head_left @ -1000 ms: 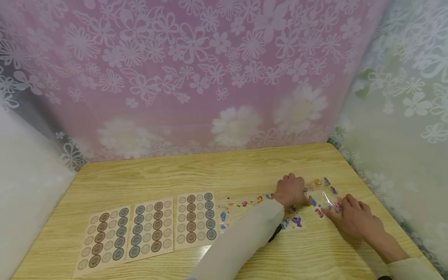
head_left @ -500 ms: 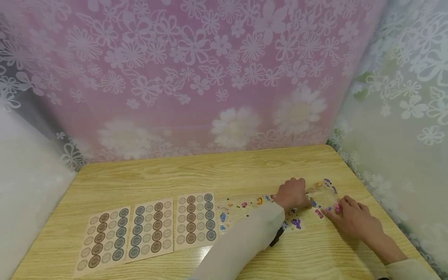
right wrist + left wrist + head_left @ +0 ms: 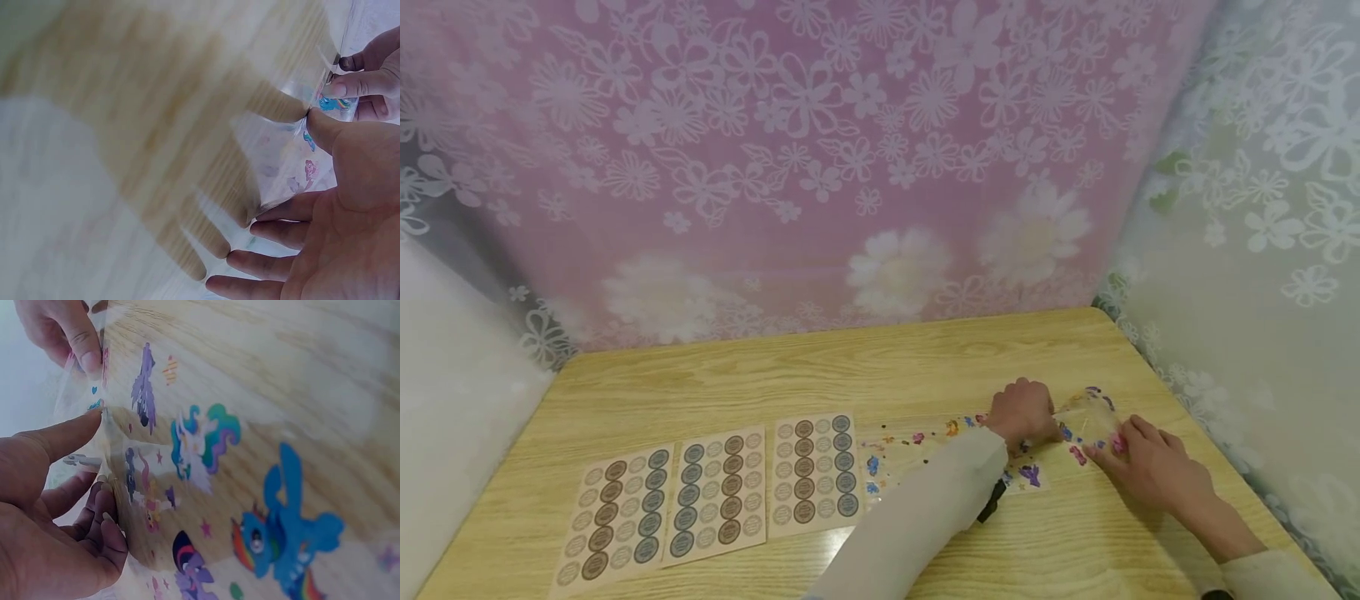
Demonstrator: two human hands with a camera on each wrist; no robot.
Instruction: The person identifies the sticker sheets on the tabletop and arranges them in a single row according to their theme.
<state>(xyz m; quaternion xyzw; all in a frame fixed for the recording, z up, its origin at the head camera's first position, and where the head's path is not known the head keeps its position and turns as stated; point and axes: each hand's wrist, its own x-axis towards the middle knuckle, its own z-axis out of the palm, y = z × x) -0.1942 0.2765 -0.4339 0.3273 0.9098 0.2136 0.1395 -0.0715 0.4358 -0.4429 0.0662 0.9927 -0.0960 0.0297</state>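
A clear plastic sticker sheet (image 3: 917, 450) printed with colourful cartoon ponies lies along the right half of the table. My left hand (image 3: 1021, 414) reaches across it and, in the right wrist view, pinches the clear film between thumb and fingers. Its fingers (image 3: 69, 434) sit at the film's edge in the left wrist view, beside a blue rainbow-maned pony (image 3: 275, 525). My right hand (image 3: 1157, 462) rests at the sheet's right end with fingers spread. In the right wrist view its fingertips (image 3: 240, 259) touch the surface, and wrinkled film (image 3: 281, 156) spans thumb and index finger.
Three beige sheets of round brown and grey stickers lie in a row on the wooden table (image 3: 722, 375): left (image 3: 606, 517), middle (image 3: 715, 492) and right (image 3: 815, 471). A pink floral curtain (image 3: 820, 200) hangs behind, and a pale floral one (image 3: 1247, 317) at the right.
Both hands keep nearly the same places. The clear film between them shifts and bulges slightly, and its glare changes. The whole head view drifts a little.
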